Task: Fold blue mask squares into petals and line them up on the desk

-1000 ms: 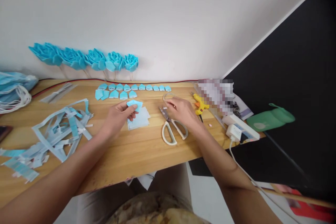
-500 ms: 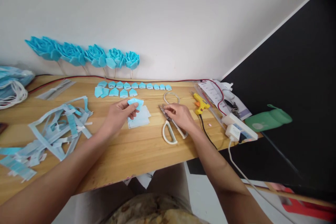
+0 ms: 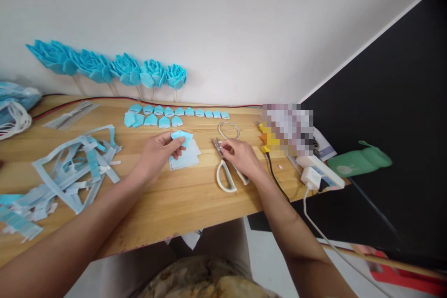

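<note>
blurred patch (image 3: 287,128): unreadable (hides most of glue gun (image 3: 259,125)) | scissors (image 3: 223,181): middle under right hand (image 3: 240,156) | mask pile (image 3: 12,109): cut off left

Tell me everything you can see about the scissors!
The scissors have white, plastic-looking loop handles and short grey metal blades, which look nearly closed. They lie flat on the wooden table, handles toward the person, blades pointing at the wall. The right hand rests on them near the pivot and partly covers one handle; whether it grips them is unclear.
</note>
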Available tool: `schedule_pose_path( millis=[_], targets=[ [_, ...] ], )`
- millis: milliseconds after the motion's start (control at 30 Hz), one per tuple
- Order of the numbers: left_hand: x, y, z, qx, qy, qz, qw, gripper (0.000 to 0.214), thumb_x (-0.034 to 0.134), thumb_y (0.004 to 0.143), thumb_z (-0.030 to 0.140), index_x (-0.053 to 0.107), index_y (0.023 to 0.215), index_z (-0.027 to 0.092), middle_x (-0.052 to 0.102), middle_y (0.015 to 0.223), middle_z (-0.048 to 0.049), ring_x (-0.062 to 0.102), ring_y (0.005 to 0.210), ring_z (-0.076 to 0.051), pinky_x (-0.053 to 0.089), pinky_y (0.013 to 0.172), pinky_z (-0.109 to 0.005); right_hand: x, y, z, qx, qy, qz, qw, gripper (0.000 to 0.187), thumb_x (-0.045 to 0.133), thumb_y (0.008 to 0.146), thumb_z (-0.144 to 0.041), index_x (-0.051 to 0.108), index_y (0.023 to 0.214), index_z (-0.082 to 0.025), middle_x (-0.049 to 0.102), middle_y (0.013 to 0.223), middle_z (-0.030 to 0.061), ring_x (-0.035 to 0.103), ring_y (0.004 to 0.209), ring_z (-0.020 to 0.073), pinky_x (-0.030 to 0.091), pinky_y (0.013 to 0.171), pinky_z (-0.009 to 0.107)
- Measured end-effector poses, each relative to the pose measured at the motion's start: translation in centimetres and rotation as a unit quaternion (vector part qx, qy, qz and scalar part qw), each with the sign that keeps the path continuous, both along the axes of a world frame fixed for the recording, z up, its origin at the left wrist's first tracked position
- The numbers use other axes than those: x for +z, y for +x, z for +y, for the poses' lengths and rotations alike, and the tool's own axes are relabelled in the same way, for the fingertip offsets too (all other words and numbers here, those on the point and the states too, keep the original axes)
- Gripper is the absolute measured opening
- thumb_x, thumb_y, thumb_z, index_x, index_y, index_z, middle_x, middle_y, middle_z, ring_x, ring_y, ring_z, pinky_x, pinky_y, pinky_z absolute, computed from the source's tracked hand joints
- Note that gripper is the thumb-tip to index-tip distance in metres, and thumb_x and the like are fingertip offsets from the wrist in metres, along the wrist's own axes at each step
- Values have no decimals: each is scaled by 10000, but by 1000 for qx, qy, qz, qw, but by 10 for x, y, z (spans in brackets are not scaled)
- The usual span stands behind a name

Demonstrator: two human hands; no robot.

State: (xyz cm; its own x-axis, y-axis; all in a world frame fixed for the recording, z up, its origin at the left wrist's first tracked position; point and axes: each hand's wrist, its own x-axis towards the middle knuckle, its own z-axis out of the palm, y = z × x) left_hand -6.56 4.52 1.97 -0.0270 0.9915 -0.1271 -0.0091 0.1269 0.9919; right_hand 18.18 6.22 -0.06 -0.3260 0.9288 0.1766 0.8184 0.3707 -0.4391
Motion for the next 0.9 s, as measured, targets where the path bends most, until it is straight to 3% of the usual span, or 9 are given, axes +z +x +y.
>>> schedule_pose_path(
  millis=[400,533,633,767,900],
  targets=[
    [1,1,-3,-24,-12,-13,1000,220,677,695,338,587,609,156,590,537,11,497,508,-96,392,523,-228,-3,3,5,-61,-32,46,997,79,542,856,-242,617,838,-224,721,804,-2,658,724,158,453,663,259],
    [0,1,-3,-32,-16,-27,999,239,682,689,347,582,591,153,590,537,9,486,497,-90,391,518,-226,5,4,1,-54,-23,89,994,93,535,878,-273,616,861,-231,724,811,-10,667,760,163,474,684,268],
    [0,1,-4,-48,-28,-41,998,257,693,677,361,584,577,151,590,540,6,487,491,-91,394,511,-229,26,-5,-6,-38,81,135,987,111,541,887,-274,643,886,-229,719,844,0,656,754,152,485,682,265],
    [3,2,-6,-60,-28,-47,997,263,701,669,370,585,578,152,586,538,13,482,491,-87,392,512,-223,56,-33,-11,90,244,128,957,96,568,871,-197,661,863,-220,696,827,16,630,773,148,485,735,286],
    [5,1,-7,-73,-21,-56,995,246,695,667,375,590,609,160,586,538,18,478,487,-91,399,514,-229,54,-60,-7,153,307,63,937,147,555,871,-164,679,925,-224,689,849,41,617,819,166,486,724,301]
  ],
)
